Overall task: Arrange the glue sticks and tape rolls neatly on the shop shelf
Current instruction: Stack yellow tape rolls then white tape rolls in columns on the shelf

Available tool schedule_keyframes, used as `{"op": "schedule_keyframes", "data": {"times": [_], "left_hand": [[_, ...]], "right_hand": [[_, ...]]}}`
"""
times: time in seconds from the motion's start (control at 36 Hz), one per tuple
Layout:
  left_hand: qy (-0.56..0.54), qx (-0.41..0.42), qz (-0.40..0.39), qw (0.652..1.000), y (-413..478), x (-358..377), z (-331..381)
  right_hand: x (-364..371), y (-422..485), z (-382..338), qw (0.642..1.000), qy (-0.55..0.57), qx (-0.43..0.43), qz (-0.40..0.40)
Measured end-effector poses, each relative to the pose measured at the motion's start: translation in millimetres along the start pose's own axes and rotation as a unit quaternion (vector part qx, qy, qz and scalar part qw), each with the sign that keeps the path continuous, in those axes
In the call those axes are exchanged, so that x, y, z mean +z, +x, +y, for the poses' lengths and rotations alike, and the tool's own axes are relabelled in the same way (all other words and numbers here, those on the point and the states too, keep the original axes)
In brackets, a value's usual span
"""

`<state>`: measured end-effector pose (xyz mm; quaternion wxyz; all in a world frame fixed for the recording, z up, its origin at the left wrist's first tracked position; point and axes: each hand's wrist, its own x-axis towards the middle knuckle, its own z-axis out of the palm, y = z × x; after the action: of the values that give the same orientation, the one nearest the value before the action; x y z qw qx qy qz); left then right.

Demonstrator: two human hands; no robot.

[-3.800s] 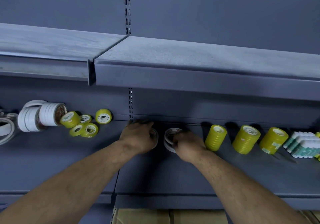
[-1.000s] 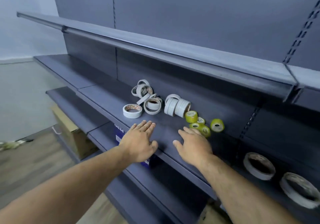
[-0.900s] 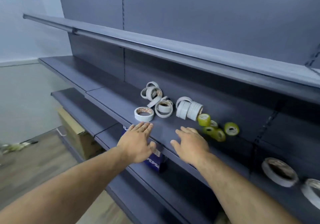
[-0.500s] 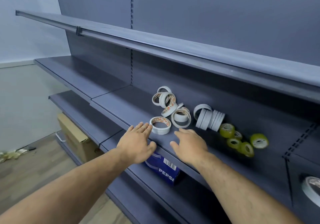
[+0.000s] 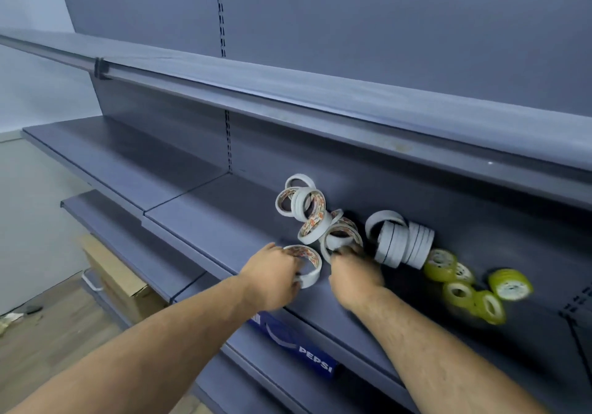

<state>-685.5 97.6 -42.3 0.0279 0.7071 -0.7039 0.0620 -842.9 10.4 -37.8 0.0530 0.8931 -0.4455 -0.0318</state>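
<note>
Both of your hands are on the middle shelf (image 5: 224, 218) at the near edge of the white tape pile (image 5: 312, 203): your left hand (image 5: 272, 274) curls its fingers round the rim of the flat-lying roll (image 5: 314, 269), and your right hand (image 5: 355, 274) grips the lower edge of the upright roll (image 5: 344, 232) just beside it. Right of that hand, a row of white rolls (image 5: 403, 243) stands on edge, with the yellow-green rolls (image 5: 458, 295) scattered beyond; a blue Pepsi box (image 5: 301, 346) sits on the shelf below.
</note>
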Motion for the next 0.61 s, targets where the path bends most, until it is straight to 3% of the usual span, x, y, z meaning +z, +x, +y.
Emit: {"op": "schedule_keyframes", "data": {"times": [0.14, 0.42, 0.61], "left_hand": [[0.019, 0.034, -0.037, 0.999, 9, -3, -4], [-0.044, 0.065, -0.018, 0.997, 16, -2, -12], [-0.022, 0.087, -0.008, 0.996, 18, -9, -12]], "right_hand": [[-4, -2, -6, 1.000, -0.004, 0.019, 0.009], [0, -6, -16, 0.999, -0.020, 0.039, 0.022], [-4, -3, -21, 0.998, -0.023, 0.058, 0.016]]}}
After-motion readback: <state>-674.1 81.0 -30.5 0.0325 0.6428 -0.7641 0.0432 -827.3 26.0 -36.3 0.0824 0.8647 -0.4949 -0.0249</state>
